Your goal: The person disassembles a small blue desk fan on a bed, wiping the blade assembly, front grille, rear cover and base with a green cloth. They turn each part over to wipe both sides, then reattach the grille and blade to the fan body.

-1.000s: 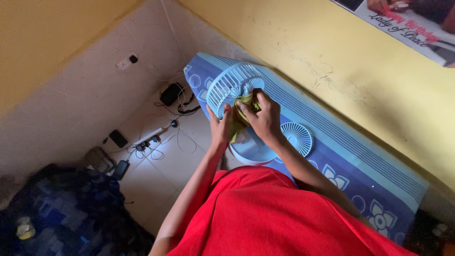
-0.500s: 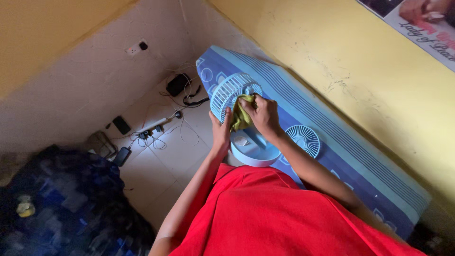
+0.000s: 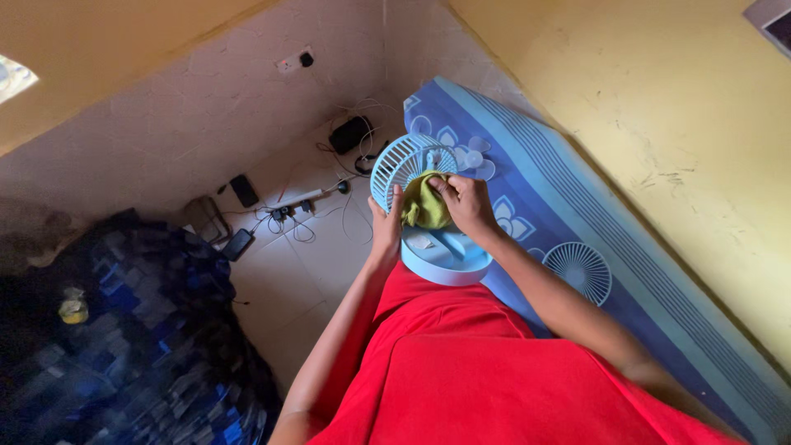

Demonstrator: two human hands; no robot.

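Small light-blue fan (image 3: 428, 222): upright at the edge of the blue patterned mattress (image 3: 577, 214), round base (image 3: 449, 264) just above the red-clad lap, grille (image 3: 400, 165) facing away towards the wall corner. Green cloth (image 3: 424, 204): bunched and pressed against the rear of the grille, between the two hands.

Right hand (image 3: 465, 204): fingers closed on the cloth, thumb and fingertips pinching it to the grille. Left hand (image 3: 386, 227): fingers wrapped along the left rim of the fan, holding the unit steady.

Change against the previous half second: cloth bunched lower on the grille, right hand shifted with it, left hand in the same bracing position. Indicates wiping in progress, one section at a time, probably with more of the grille not yet covered; dirt on the grille not discernible at this distance.

Detached front guard (image 3: 578, 272): flat on the mattress, well apart from the fan. Beyond: tiled floor (image 3: 329, 255) with power strip (image 3: 292, 202), cables and a black adapter (image 3: 350, 133); dark blue bedding (image 3: 115, 330) to the left; yellow wall (image 3: 659, 107) beside the mattress.
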